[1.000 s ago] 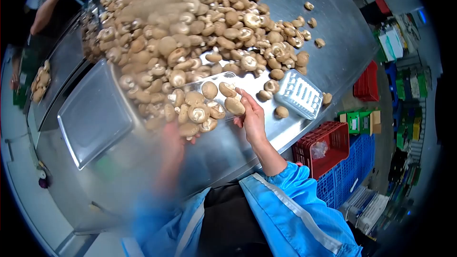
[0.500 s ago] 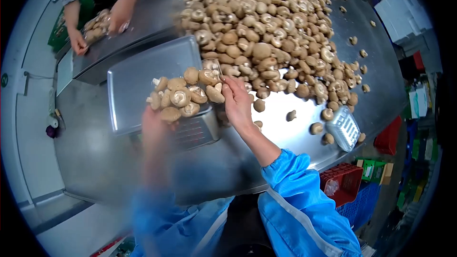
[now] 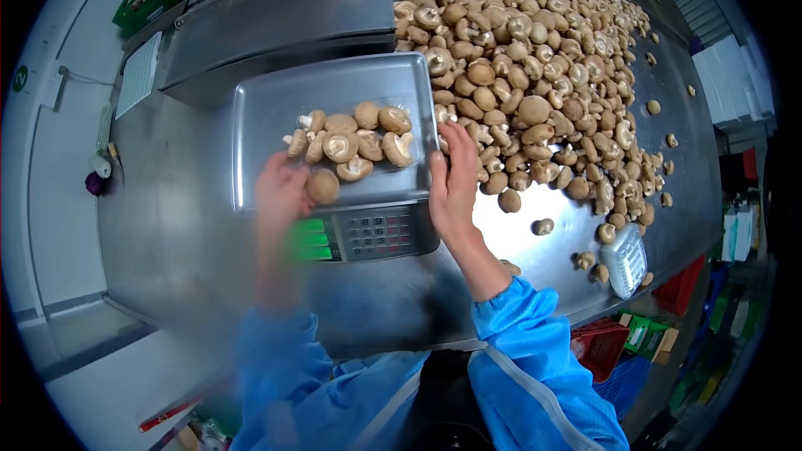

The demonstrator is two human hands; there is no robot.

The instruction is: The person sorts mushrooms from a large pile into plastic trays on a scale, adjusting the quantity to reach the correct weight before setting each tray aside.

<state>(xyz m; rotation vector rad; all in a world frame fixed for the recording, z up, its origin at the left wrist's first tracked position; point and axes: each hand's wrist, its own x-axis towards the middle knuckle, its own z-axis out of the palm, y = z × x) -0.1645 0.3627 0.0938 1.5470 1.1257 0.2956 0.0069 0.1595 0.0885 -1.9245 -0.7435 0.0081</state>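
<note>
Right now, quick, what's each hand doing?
Left hand: blurred, beside a loose mushroom; grip cannot be told.
Right hand: open, resting at the right edge of the scale pan.

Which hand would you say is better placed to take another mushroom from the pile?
Probably the right hand: it rests at the right edge of the scale, next to the pile. The left hand is across the tray, by a loose mushroom.

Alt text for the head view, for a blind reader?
A person's left hand and right hand flank a clear tray of mushrooms resting on the steel pan of a weighing scale. The left hand is blurred, beside one loose mushroom at the pan's near edge. A large mushroom heap covers the steel table to the right, near an empty plastic tray.
</note>
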